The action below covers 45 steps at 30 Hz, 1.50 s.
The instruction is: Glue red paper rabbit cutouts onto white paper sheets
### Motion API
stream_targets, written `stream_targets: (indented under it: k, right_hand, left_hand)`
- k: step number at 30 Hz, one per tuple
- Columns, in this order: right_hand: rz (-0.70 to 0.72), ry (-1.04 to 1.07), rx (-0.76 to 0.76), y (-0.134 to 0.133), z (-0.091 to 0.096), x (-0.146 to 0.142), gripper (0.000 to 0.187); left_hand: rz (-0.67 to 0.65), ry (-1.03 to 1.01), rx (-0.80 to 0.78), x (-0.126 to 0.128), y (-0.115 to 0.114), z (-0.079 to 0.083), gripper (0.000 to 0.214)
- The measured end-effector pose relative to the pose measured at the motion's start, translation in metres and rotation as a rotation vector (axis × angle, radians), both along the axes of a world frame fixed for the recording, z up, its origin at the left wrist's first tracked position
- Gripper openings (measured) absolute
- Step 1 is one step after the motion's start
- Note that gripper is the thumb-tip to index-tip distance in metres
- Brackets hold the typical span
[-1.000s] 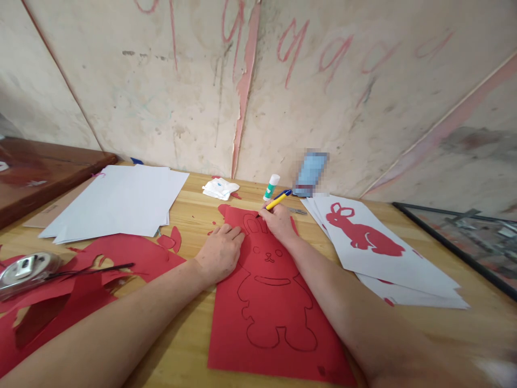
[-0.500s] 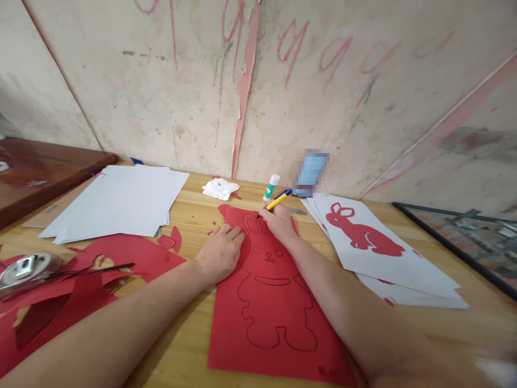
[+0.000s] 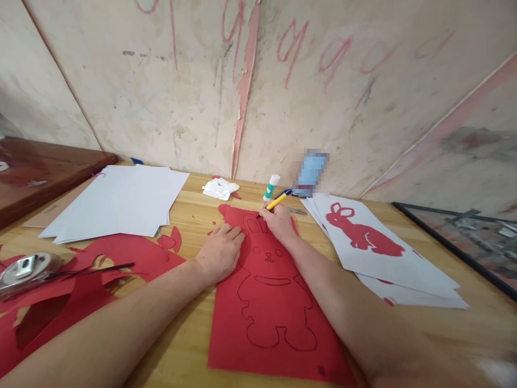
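A sheet of red paper (image 3: 266, 318) lies on the wooden table in front of me, with a rabbit outline drawn on it in dark line. My right hand (image 3: 278, 220) grips a yellow pen (image 3: 278, 201) with a blue end, its tip at the rabbit's ears near the top of the sheet. On the sheet's left edge rests my left hand (image 3: 222, 250), fingers lying flat on the paper and partly bent. Just behind the pen a glue stick (image 3: 272, 187) with a white cap stands upright.
Left are white sheets (image 3: 117, 199), red paper scraps (image 3: 141, 250) and a tape measure (image 3: 30, 272). Crumpled tissue (image 3: 220, 188) lies at the back. A phone (image 3: 311, 173) leans on the wall. At right, a red rabbit cut-out (image 3: 363, 231) lies on white paper, beside a black-framed pane (image 3: 456, 242).
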State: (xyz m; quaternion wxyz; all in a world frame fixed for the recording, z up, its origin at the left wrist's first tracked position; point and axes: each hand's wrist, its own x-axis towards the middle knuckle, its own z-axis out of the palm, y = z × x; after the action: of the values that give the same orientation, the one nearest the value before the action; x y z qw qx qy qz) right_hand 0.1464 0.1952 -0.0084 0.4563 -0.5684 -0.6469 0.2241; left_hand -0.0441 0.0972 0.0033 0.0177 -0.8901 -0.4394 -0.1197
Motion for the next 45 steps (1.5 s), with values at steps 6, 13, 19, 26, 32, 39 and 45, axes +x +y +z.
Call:
stream_targets:
  k: [6,13,19,26,32,39,45]
  right_hand:
    - [0.004,0.013,0.006,0.0002,0.0002,-0.0001,0.013]
    - [-0.007,0.006,-0.017,0.0012,-0.0011,0.0007,0.013]
    - [-0.003,0.022,-0.022,0.0012,-0.0016,0.0010,0.013]
    - [-0.024,0.004,-0.019,0.0002,-0.0005,0.0007,0.014]
    - [-0.017,-0.002,-0.017,-0.0004,0.0002,0.0008,0.014]
    - [-0.021,-0.007,-0.022,-0.0016,0.0023,0.0003,0.014]
    - [-0.042,-0.002,-0.013,-0.0031,0.0018,-0.0004,0.015]
  left_hand:
    - [-0.002,-0.011,0.005,-0.0001,0.0003,-0.0010,0.027]
    - [0.000,0.002,0.006,0.0002,0.0003,-0.0008,0.027]
    - [0.004,0.006,0.017,0.0001,0.0008,-0.0016,0.027]
    - [0.002,0.000,0.010,0.0004,0.0002,-0.0005,0.028]
    - [0.004,0.009,0.015,0.0000,0.0006,-0.0009,0.028]
    - [0.009,0.023,0.001,-0.0002,0.0003,0.0002,0.027]
    - [0.010,0.016,-0.008,0.0005,-0.0008,0.0023,0.027]
